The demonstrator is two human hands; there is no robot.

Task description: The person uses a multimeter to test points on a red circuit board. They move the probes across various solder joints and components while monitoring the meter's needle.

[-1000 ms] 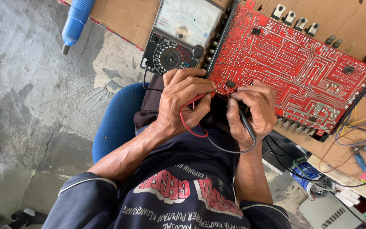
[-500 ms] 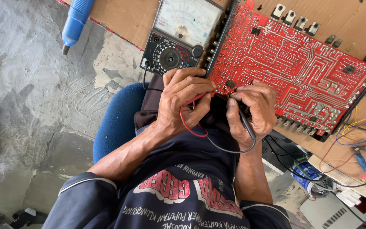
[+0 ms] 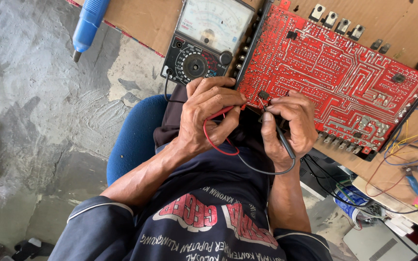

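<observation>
Just probes (image 3: 280, 137) in grip, on board (image 3: 335, 82)

Circuit board (image 3: 335, 82) lies on the cardboard sheet (image 3: 141, 19) | analog meter (image 3: 209, 41) just left of the board, touching its edge | both hands (left hand (image 3: 209, 116), right hand (image 3: 286, 125)) at the board's near edge, each holding a probe | pen-shaped tool (image 3: 89, 24) far left | loose wires (image 3: 407, 145) right of the board.

A blue plastic handled tool (image 3: 89, 25) lies far left on brown cardboard (image 3: 141, 19); blue-handled pliers (image 3: 414, 179) sit right among loose coloured wires (image 3: 407, 145); grey concrete floor (image 3: 30, 121) left.
</observation>
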